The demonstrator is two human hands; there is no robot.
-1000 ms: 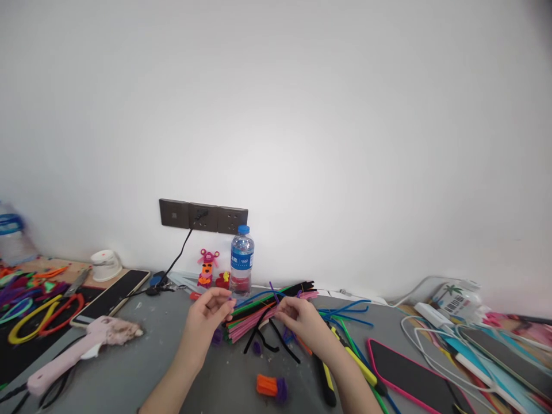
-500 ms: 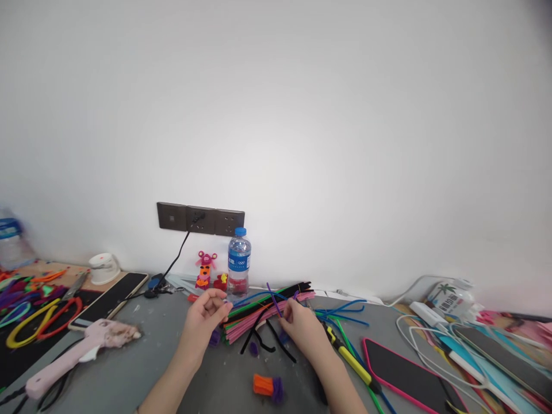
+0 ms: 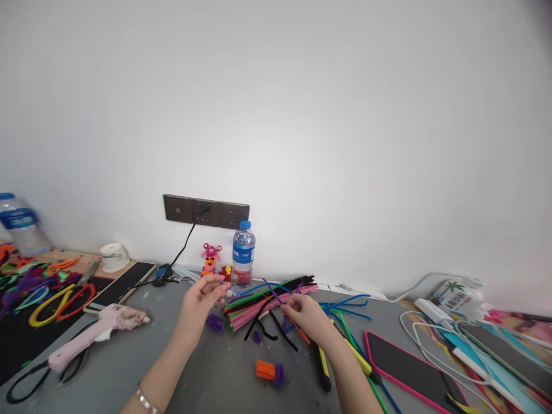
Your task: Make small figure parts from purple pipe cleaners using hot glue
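My left hand (image 3: 199, 307) is raised over the table with thumb and forefinger pinched together. A tiny purple and pale bit shows at its fingertips, too small to name. To the right, my right hand (image 3: 307, 315) pinches a thin purple pipe cleaner (image 3: 271, 291), which slants up and left from the fingers. Behind and between the hands lies a bundle of pink, black and green pipe cleaners (image 3: 250, 317). Short black pieces (image 3: 285, 332) lie in front of it. Nearer me rests an orange and purple fuzzy roll (image 3: 265, 370).
A water bottle (image 3: 244, 259) and a small pink-orange figure (image 3: 210, 261) stand by the wall. A pink glue gun (image 3: 97, 333), scissors (image 3: 77, 302) and a phone (image 3: 121, 287) lie left. Yellow-black pliers (image 3: 321, 368) and a pink-edged phone (image 3: 409, 368) lie right.
The view has shifted slightly, so the table things sit a little further right. The right hand has risen a little with the purple pipe cleaner. The left hand keeps its pinch.
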